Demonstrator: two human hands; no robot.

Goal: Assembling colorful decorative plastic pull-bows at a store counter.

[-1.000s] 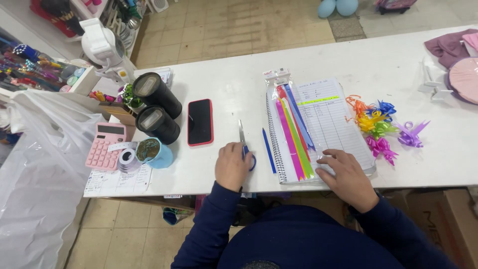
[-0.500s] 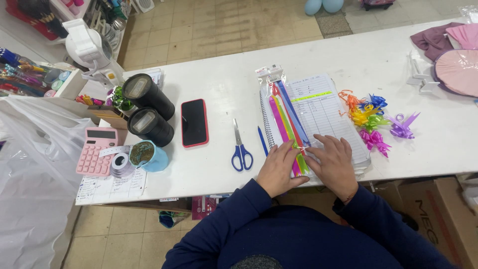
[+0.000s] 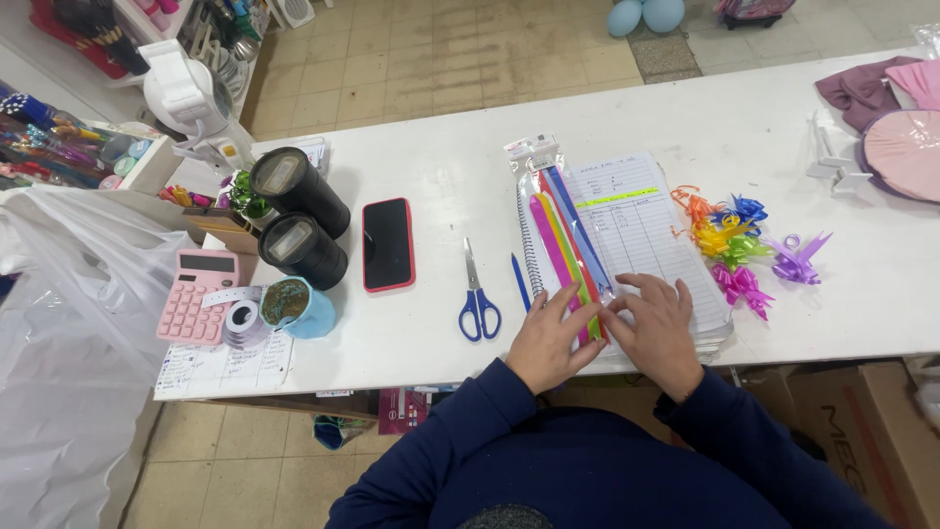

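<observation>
The clear packet of coloured ribbon strips point(image 3: 566, 245) is lying across a spiral notebook point(image 3: 641, 230) at the frame's centre, on the white tabletop point(image 3: 441, 167). Both hands are pressing its lower end, fingers spread flat: left hand point(image 3: 544, 340), right hand point(image 3: 661, 328). Blue-handled scissors point(image 3: 478, 294) are lying just left; ribbon bows point(image 3: 739, 245) are sitting to the right.
</observation>
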